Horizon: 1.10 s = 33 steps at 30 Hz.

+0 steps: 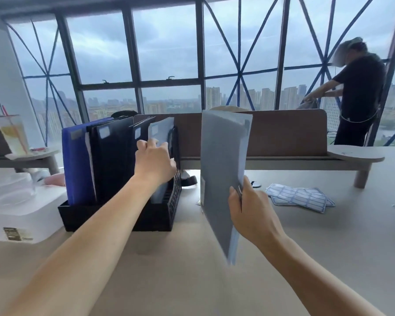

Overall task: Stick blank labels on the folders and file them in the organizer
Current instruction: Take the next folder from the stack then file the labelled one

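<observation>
Grips grey folder (221,169) upright with right hand (252,215), thumb and curled fingers clamped on its lower near edge. Holds it lifted off desk (192,270), tilted slightly, just right of black organizer (123,215), apart from it. Reaches left hand (154,160) into organizer's right end, fingers curled round near edge of pale folder (161,131) standing in last slot. Puts grey folder between the two hands, well nearer the right.

Sits organizer toward desk's far left, mesh side facing right. Stands blue folder (77,165) at organizer's left end, black folders (112,160) beside it, pale folder rightmost; shows small white labels near top corners of several. Leaves label sheets (299,198) flat toward desk's far right, overlapping, near leg of raised shelf (356,155), well apart from both hands.

Has white box (21,215) at desk's left edge, touching or just beside organizer, cannot tell which. Keeps drink cup (13,135) with straw on small shelf at far left. Shows another person (360,96) in dark clothes by window (169,53), beyond brown partition (283,133).
</observation>
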Each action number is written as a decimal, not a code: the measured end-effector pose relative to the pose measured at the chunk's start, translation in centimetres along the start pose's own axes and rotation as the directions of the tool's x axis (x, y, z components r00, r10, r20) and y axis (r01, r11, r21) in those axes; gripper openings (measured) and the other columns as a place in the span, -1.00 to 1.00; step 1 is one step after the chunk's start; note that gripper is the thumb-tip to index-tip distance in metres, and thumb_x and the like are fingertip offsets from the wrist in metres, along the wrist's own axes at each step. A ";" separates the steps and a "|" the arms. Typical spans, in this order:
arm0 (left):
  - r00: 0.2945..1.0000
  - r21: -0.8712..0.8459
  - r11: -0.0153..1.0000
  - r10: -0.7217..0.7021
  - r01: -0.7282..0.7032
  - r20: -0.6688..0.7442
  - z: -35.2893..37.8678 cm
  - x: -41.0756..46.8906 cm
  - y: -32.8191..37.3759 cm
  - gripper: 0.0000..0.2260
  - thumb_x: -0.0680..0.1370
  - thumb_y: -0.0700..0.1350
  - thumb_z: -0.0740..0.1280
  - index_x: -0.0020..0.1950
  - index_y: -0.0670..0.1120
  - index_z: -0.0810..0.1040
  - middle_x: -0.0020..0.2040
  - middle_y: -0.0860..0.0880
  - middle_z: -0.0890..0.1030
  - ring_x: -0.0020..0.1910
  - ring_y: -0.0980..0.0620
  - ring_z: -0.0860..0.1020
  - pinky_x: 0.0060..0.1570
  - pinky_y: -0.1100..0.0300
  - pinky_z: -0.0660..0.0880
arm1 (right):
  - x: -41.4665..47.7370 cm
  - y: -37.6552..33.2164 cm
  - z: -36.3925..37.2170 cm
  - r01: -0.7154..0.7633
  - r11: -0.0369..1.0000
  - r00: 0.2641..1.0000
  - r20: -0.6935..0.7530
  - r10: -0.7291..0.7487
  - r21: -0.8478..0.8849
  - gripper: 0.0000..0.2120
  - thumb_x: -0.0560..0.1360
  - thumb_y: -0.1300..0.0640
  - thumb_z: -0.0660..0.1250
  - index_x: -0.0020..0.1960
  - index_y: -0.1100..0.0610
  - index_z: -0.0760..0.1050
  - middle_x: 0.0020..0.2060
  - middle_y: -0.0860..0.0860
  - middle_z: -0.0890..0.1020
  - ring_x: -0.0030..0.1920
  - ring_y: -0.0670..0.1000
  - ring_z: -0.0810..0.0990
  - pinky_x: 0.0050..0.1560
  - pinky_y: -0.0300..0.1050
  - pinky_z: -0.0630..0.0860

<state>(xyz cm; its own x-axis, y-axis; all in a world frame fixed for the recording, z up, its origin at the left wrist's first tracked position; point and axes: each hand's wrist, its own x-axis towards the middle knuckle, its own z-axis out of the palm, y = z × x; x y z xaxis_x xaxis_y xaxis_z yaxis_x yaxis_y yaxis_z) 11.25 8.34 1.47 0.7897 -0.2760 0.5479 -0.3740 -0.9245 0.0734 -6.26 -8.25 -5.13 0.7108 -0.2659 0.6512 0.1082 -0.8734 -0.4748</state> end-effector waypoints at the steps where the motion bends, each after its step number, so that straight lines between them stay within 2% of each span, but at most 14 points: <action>1: 1.000 0.065 0.998 0.015 -0.016 0.012 -0.2 -0.2 -0.9 -0.58 0.56 0.03 0.23 0.38 -0.10 0.41 0.41 -0.16 0.36 0.34 -0.25 0.22 0.30 -0.08 0.26 | 0.3 -0.4 0.0 0.001 1.000 1.000 0.000 -0.001 -0.005 -0.89 0.64 0.13 0.13 0.08 0.15 0.38 -0.50 -0.10 0.36 -0.43 0.10 0.41 -0.37 -0.05 0.29; 4: 0.986 0.347 0.926 0.110 -0.147 0.124 -0.1 -1.4 -3.6 -0.58 0.57 0.08 0.19 0.40 -0.03 0.39 0.53 -0.17 0.19 0.45 -0.26 0.06 0.40 -0.24 0.02 | 1.8 -2.2 0.3 0.035 0.999 0.999 -0.033 -0.034 0.022 -0.80 0.63 0.12 0.12 0.18 0.19 0.39 -0.51 -0.06 0.39 -0.49 0.03 0.38 -0.40 -0.06 0.27; 6: 0.976 0.444 0.874 0.129 -0.196 0.177 0.3 -1.9 -5.6 -0.53 0.59 0.14 0.15 0.45 -0.02 0.35 0.60 -0.14 0.01 0.53 -0.26 -0.13 0.43 -0.30 -0.16 | 3.2 -4.0 0.8 0.079 0.994 0.996 -0.058 -0.074 0.072 -0.76 0.63 0.13 0.13 0.23 0.22 0.39 -0.49 -0.05 0.40 -0.46 0.07 0.39 -0.36 -0.07 0.26; 10: 0.979 0.503 0.844 0.112 -0.184 0.170 0.6 -2.5 -9.3 -0.48 0.61 0.19 0.11 0.54 0.05 0.23 0.62 -0.05 -0.19 0.53 -0.25 -0.37 0.40 -0.32 -0.34 | 6.5 -7.8 2.9 0.159 0.979 0.986 -0.078 -0.150 0.124 -0.73 0.64 0.15 0.09 0.31 0.19 0.34 -0.39 0.06 0.54 -0.36 0.21 0.48 -0.32 -0.05 0.31; 13: 0.980 0.499 0.849 0.101 -0.176 0.173 1.0 -2.9 -11.0 -0.44 0.61 0.25 0.06 0.59 0.13 0.08 0.61 -0.02 -0.28 0.51 -0.26 -0.41 0.39 -0.30 -0.39 | 9.2 -10.2 5.0 0.169 0.978 0.985 -0.056 -0.163 0.119 -0.67 0.64 0.17 0.06 0.40 0.15 0.26 -0.30 0.15 0.58 -0.27 0.28 0.51 -0.28 -0.01 0.36; 15: 0.980 0.488 0.855 0.103 -0.175 0.171 1.5 -2.9 -12.0 -0.41 0.60 0.27 0.07 0.59 0.15 0.03 0.60 -0.01 -0.31 0.51 -0.27 -0.40 0.40 -0.29 -0.38 | 10.7 -11.5 6.8 0.151 0.983 0.988 -0.031 -0.148 0.100 -0.62 0.64 0.19 0.05 0.45 0.16 0.21 -0.24 0.20 0.56 -0.15 0.34 0.56 -0.25 0.00 0.36; 18: 0.983 0.444 0.879 0.134 -0.176 0.126 2.1 -3.0 -13.1 -0.39 0.58 0.25 0.14 0.59 0.16 0.05 0.60 -0.02 -0.29 0.53 -0.27 -0.36 0.42 -0.29 -0.31 | 12.4 -13.3 9.9 0.110 0.993 0.994 -0.014 -0.110 0.034 -0.61 0.63 0.22 0.04 0.45 0.19 0.18 -0.10 0.29 0.61 -0.03 0.38 0.58 -0.25 0.03 0.40; 21: 0.982 0.397 0.898 0.180 -0.190 0.063 2.7 -3.3 -13.8 -0.38 0.56 0.22 0.23 0.57 0.17 0.09 0.60 -0.03 -0.27 0.54 -0.25 -0.31 0.45 -0.29 -0.21 | 13.5 -14.2 13.3 0.079 0.995 0.997 -0.018 -0.080 -0.060 -0.63 0.61 0.25 0.06 0.42 0.22 0.18 -0.08 0.26 0.63 -0.03 0.33 0.61 -0.28 0.01 0.41; 25: 0.971 0.350 0.917 0.230 -0.193 -0.066 4.1 -3.9 -14.8 -0.31 0.42 0.17 0.44 0.51 0.17 0.28 0.62 -0.09 -0.04 0.55 -0.28 -0.11 0.45 -0.31 -0.02 | 14.3 -14.0 17.3 0.078 0.986 0.997 -0.003 -0.079 -0.148 -0.72 0.59 0.29 0.12 0.29 0.22 0.24 -0.16 0.22 0.65 -0.11 0.30 0.66 -0.34 -0.05 0.44; 27: 0.964 0.324 0.923 0.249 -0.207 -0.095 4.8 -4.2 -15.2 -0.31 0.41 0.16 0.44 0.51 0.15 0.29 0.61 -0.10 0.01 0.55 -0.30 -0.06 0.43 -0.31 0.01 | 14.0 -13.6 19.0 0.072 0.987 0.997 0.006 -0.072 -0.145 -0.73 0.58 0.28 0.14 0.27 0.21 0.25 -0.16 0.20 0.64 -0.14 0.28 0.67 -0.36 -0.04 0.45; 30: 0.958 0.312 0.923 0.267 -0.224 -0.102 5.5 -4.8 -15.3 -0.34 0.47 0.18 0.36 0.54 0.16 0.23 0.62 -0.09 -0.01 0.56 -0.31 -0.06 0.43 -0.33 0.04 | 13.1 -12.3 21.7 0.093 0.980 0.995 0.058 -0.084 -0.173 -0.70 0.58 0.23 0.18 0.29 0.21 0.24 0.06 0.16 0.54 -0.06 0.23 0.66 -0.30 -0.04 0.48; 33: 0.951 0.292 0.919 0.299 -0.263 -0.083 6.3 -5.7 -15.8 -0.38 0.48 0.18 0.36 0.51 0.15 0.28 0.62 -0.07 0.02 0.56 -0.30 -0.02 0.42 -0.35 0.08 | 12.5 -10.6 23.4 0.106 0.983 0.987 0.136 -0.085 -0.150 -0.54 0.58 0.16 0.19 0.42 0.22 0.16 0.29 0.18 0.38 0.08 0.23 0.60 -0.16 0.04 0.57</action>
<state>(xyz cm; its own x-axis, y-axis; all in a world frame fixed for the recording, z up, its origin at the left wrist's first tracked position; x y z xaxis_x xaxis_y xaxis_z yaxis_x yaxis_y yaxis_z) 15.75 22.86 -8.03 0.5987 -0.5166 0.6121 -0.4097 -0.8542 -0.3202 17.75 7.20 -5.85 0.7869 -0.1325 0.6027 0.0773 -0.9478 -0.3093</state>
